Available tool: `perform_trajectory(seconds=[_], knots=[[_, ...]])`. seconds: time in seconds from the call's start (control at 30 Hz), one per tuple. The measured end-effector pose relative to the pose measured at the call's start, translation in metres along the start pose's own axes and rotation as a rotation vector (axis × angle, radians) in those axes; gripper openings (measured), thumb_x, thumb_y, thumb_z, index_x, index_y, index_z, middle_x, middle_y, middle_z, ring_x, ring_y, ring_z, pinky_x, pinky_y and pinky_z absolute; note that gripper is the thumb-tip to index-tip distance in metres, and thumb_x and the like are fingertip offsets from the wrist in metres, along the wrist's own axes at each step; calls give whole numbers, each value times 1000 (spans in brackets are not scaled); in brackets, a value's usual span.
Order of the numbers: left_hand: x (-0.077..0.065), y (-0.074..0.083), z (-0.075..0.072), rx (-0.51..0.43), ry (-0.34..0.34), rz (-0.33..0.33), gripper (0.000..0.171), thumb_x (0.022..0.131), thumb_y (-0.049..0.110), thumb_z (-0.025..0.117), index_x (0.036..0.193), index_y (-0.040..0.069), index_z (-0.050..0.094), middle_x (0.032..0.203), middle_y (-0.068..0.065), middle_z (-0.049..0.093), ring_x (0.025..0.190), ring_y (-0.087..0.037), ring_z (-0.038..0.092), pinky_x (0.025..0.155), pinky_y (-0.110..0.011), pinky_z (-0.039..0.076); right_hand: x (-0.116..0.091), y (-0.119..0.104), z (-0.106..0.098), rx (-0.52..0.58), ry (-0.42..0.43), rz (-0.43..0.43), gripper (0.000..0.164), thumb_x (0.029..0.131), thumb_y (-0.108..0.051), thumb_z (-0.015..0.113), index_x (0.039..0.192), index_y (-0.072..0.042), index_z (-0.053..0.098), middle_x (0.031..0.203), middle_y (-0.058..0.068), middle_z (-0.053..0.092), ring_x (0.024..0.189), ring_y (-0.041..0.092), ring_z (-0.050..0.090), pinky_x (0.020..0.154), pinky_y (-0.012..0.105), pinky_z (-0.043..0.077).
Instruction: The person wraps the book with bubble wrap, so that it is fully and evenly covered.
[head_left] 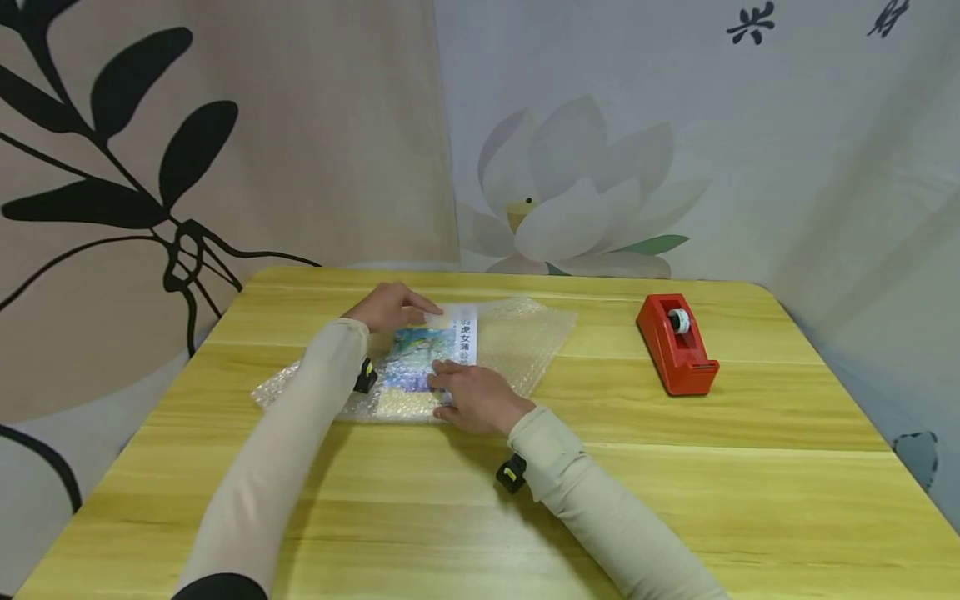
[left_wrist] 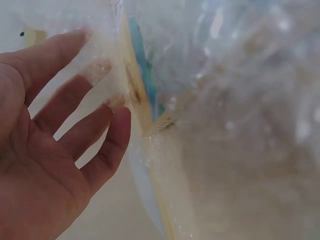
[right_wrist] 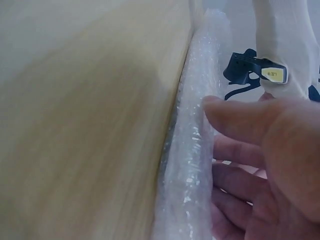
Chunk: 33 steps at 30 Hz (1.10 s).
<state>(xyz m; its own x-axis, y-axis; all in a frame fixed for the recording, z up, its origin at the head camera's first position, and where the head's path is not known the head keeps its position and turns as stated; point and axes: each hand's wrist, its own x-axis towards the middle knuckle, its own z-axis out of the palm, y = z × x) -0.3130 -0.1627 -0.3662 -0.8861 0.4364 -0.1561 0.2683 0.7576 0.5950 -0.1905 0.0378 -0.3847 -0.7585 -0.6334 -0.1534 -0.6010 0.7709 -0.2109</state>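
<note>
A book [head_left: 420,346] with a colourful painted cover and a white strip of printed characters lies on the table amid clear bubble wrap [head_left: 517,337]. How far the wrap covers it is hard to tell. At the book's far edge, my left hand [head_left: 392,307] touches the wrap; the left wrist view shows its fingers extended and apart, their tips behind clear film. My right hand [head_left: 482,397] rests over the book's near right part. In the right wrist view, its thumb lies against the near edge of the bubble wrap [right_wrist: 187,165], with the fingers reaching over the top.
A red tape dispenser [head_left: 678,346] with a small roll of tape stands on the right of the wooden table [head_left: 787,500]. Behind the table hangs a printed curtain [head_left: 352,125]. Loose wrap sticks out on both sides of the book.
</note>
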Motion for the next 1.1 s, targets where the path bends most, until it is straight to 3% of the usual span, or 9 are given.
perform_trajectory(seconds=[0.3,0.47,0.7,0.9,1.1], knots=[[-7,2,5,-8,-54,-34,25,96,11,67,118,17,76,147,-8,57,139,-36,50,113,-55,44,1,-1,0,7,-6,1,53,99,-37,62,147,-18,51,162,4,37,150,21,38,120,40,39],[-7,5,7,20,-50,-35,21,93,8,70,110,14,78,146,-8,57,142,-35,48,116,-53,41,1,0,-1,-1,-2,-9,53,100,-37,61,148,-17,51,162,5,38,149,21,39,119,40,40],[-5,7,11,75,-61,3,17,88,2,74,100,10,80,145,-9,57,141,-34,49,110,-47,48,2,2,-3,-19,-11,-16,54,99,-39,63,147,-16,52,161,5,40,148,22,42,118,39,42],[-7,9,8,118,-96,-6,28,92,-8,62,103,10,79,148,-10,54,144,-36,45,111,-48,47,4,6,-6,21,-3,-58,51,98,-35,64,144,-13,56,158,8,45,140,27,51,115,40,45],[-7,12,6,139,-130,-13,43,93,-17,47,108,8,78,151,-10,50,147,-36,40,115,-48,42,8,14,-9,116,106,-77,50,95,-22,70,140,-3,57,151,15,52,137,32,54,114,43,46]])
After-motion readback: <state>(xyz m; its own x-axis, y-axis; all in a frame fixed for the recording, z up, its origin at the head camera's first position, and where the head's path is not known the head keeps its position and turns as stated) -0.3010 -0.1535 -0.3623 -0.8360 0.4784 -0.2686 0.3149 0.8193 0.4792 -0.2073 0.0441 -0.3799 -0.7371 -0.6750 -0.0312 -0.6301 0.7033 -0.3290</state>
